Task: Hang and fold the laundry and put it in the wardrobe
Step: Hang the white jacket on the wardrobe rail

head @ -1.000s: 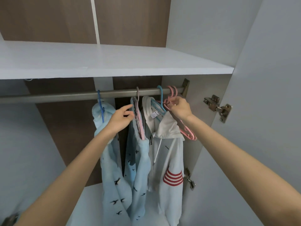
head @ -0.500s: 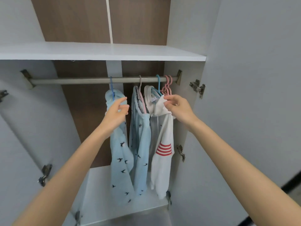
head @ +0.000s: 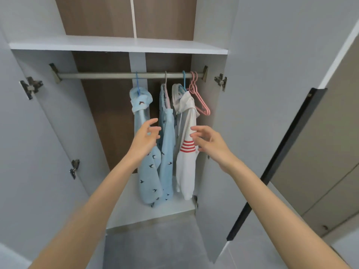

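Left hand [head: 144,139] hiding part of blue garment [head: 150,171] (bird print), elbows cut off below

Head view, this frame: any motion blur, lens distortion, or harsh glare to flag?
Head view: light is soft and even, no glare; the rail and hanging clothes are sharp; both forearms smear near the bottom edge; the wide lens bows the wardrobe door and splays the side walls outward.
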Motion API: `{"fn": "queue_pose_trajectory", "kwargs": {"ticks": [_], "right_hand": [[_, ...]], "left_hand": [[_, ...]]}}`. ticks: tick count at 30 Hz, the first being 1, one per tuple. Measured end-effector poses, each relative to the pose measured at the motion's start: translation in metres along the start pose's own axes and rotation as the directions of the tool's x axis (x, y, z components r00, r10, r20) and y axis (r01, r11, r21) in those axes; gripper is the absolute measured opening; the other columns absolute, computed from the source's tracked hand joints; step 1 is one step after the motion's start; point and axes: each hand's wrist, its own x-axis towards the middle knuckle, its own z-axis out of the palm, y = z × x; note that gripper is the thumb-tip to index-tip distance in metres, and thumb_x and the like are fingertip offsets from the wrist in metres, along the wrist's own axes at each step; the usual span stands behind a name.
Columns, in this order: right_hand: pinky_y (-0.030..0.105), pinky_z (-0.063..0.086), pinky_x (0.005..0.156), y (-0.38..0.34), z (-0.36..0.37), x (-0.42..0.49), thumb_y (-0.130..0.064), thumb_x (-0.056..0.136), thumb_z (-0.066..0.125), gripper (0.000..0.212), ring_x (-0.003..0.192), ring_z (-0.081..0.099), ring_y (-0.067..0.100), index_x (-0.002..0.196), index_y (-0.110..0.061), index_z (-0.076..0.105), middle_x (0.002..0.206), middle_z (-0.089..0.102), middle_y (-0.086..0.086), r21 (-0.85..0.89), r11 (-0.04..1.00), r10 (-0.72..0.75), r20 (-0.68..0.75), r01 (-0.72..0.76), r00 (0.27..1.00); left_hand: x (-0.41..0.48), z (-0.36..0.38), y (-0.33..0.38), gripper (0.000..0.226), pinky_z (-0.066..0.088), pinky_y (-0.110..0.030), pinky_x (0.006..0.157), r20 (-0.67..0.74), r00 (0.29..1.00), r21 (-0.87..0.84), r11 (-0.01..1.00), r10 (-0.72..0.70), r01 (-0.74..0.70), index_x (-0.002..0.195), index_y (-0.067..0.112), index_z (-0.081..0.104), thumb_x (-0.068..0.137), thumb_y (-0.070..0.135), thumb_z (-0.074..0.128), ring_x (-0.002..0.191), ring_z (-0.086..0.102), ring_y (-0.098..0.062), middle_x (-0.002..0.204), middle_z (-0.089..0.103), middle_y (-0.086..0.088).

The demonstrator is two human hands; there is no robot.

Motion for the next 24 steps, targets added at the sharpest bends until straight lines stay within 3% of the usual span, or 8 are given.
{"fn": "queue_pose_trajectory", "kwargs": {"ticks": [6,11,22,24], "right_hand": [[0.013,0.051,0.068,0.022,0.005,-0.085,-0.017,0.097,0.054,0.024,0.082,0.061,0.007,0.120,-0.022,0.059,0.098,0.063,-0.010,0.043,0.994,0.102,-0.138,-0.097,0.985],[0.027,0.052,0.078,0.041,-0.002,-0.180,-0.017,0.097,0.053,0.025,0.086,0.062,0.013,0.120,-0.024,0.059,0.100,0.061,-0.009,0.068,0.973,0.232,-0.296,-0.222,0.927],[0.021,0.048,0.067,0.080,-0.053,-0.386,-0.015,0.098,0.053,0.021,0.082,0.059,0.016,0.118,-0.019,0.059,0.102,0.059,-0.004,0.139,0.904,0.401,-0.608,-0.405,0.685],[0.025,0.050,0.071,0.092,-0.063,-0.421,-0.017,0.098,0.053,0.022,0.083,0.060,0.017,0.119,-0.018,0.059,0.105,0.060,-0.001,0.154,0.884,0.428,-0.646,-0.442,0.632]], "left_hand": [[-0.065,0.017,-0.003,0.036,0.050,-0.030,0.084,0.147,0.989,-0.019,1.000,-0.012,0.015,0.138,0.021,0.041,0.103,0.021,0.036,0.107,0.057,-0.015,0.128,0.056,-0.001],[-0.130,0.049,-0.010,0.035,0.047,-0.035,0.093,0.338,0.941,-0.027,0.999,-0.016,0.027,0.138,0.020,0.042,0.103,0.022,0.035,0.105,0.058,-0.016,0.129,0.055,-0.002],[-0.260,0.146,0.001,0.033,0.046,-0.040,0.099,0.664,0.747,-0.023,1.000,0.004,0.016,0.134,0.022,0.045,0.101,0.021,0.039,0.095,0.060,-0.015,0.124,0.058,-0.003],[-0.281,0.166,0.002,0.032,0.046,-0.041,0.099,0.714,0.700,-0.015,1.000,0.009,0.003,0.132,0.023,0.047,0.101,0.022,0.041,0.094,0.061,-0.015,0.122,0.059,-0.003]]}}
